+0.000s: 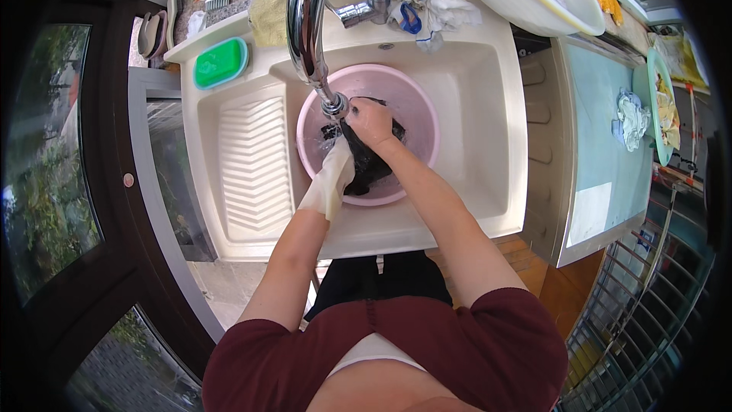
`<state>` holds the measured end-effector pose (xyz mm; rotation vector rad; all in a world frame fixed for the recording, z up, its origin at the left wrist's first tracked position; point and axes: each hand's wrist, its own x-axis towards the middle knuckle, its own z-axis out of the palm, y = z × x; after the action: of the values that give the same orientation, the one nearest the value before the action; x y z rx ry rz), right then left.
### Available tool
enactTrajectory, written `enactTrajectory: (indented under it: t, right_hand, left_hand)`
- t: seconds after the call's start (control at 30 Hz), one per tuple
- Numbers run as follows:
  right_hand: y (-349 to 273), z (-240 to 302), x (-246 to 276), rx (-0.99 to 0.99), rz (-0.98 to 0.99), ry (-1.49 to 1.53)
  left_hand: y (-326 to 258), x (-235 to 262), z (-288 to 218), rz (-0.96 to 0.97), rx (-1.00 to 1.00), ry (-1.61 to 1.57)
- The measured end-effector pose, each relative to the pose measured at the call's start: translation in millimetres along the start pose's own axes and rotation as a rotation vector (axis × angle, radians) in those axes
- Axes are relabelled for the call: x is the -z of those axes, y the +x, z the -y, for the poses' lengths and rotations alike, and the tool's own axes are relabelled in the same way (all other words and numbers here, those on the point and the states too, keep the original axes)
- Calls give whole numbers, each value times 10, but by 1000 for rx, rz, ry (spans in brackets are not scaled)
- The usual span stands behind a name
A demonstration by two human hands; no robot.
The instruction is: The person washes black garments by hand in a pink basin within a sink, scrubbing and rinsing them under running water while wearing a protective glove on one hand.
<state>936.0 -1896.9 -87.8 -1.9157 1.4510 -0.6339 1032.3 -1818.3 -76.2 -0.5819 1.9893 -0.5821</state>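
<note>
**Both hands on dark cloth in the pink basin**

From the head camera I look straight down into a cream sink with a ribbed draining board on its left. A round pink basin sits in the sink bowl, right under the spout of a curved chrome tap.

My right hand is bare and curled shut into a fist on a wet black cloth, gripping its upper part just beside the tap's nozzle. My left hand wears a pale, whitish glove; it lies against the left edge of the same cloth inside the basin. I cannot tell how far its fingers are closed, since the glove hides them against the fabric. The cloth lies in the middle of the basin, between the two hands, its lower end reaching the near rim.

On the sink's back ledge I see a green soap box at the left, a yellowish cloth beside the tap, and a white and blue rag to its right. A large white bowl rests at the far right corner. Further right, a crumpled pale cloth lies on a light blue counter.
</note>
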Motion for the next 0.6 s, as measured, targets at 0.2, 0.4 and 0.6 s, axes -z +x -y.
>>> enactTrajectory:
  t: [0.2, 0.4, 0.6]
  right_hand:
    - [-89, -1039, 149, 212, 112, -413]
    - [-324, -1042, -103, 48, 597, -756]
    - [-374, -922, -484, -516, 178, -23]
  left_hand:
    - [-179, 114, 555, -178, -1101, 3054]
    - [621, -279, -320, -186, -1921, 4111]
    - [904, -781, -416, -362, -1667, 3404]
